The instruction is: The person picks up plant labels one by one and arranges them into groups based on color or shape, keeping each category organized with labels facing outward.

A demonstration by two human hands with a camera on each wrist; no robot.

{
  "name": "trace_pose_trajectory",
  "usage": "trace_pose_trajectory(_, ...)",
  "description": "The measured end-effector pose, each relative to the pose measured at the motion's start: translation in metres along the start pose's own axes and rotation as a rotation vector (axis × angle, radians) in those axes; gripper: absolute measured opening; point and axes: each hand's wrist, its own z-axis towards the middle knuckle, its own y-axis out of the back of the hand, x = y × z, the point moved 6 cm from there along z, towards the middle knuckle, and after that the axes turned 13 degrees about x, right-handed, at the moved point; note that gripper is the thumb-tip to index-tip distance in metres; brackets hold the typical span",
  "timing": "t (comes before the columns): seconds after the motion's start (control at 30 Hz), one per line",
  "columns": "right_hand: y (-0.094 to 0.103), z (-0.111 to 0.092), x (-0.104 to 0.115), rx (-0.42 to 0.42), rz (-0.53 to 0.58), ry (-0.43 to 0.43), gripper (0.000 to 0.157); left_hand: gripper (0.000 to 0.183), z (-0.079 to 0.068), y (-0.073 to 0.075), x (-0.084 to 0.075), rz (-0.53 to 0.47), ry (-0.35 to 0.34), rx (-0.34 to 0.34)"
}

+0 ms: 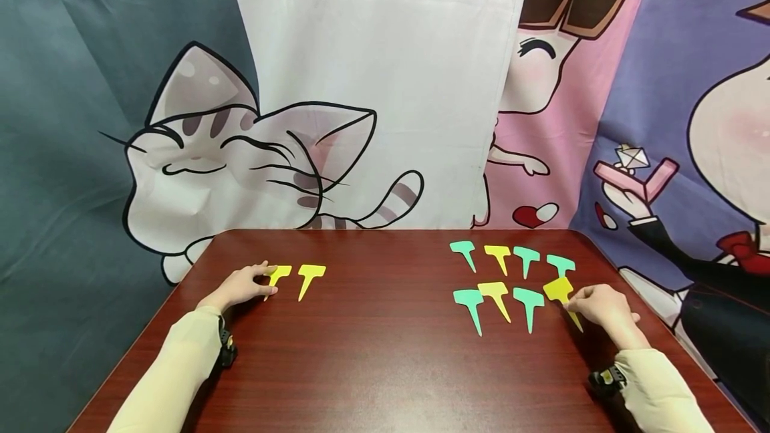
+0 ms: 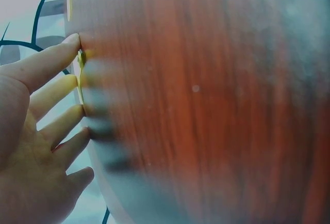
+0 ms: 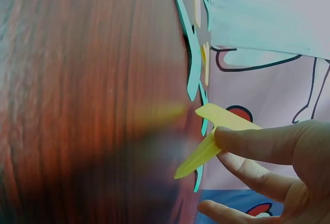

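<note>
T-shaped yellow and green plant labels lie on a dark red-brown wooden table. On the left side, my left hand touches a yellow plant label, its fingers spread and fairly straight at the tabletop. A second yellow label lies just right of that one. At the right, my right hand pinches a yellow plant label by its stem between thumb and fingers. In the right wrist view this pinched label is tilted and held off the table.
Several green labels and two yellow labels lie in two rough rows left of my right hand. A green label is right behind the pinched one. A cartoon-printed cloth hangs behind the table's far edge.
</note>
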Motion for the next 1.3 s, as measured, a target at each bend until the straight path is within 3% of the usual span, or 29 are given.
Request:
trace_pose_trajectory(0.43,-0.004,-0.001,0.022,-0.066,-0.010,0.112,0.023,0.067,0.001,0.000,0.003,-0.019,0.010,0.000)
trace_pose_trajectory(0.67,-0.009,0.000,0.039,-0.042,0.004,0.124,0.019,0.066,0.000,0.000,0.000,-0.007,0.008,-0.002)
trace_pose_trajectory(1.3,-0.029,0.009,0.095,-0.080,-0.014,0.281,0.018,0.066,0.000,0.000,-0.001,0.000,0.007,0.001)
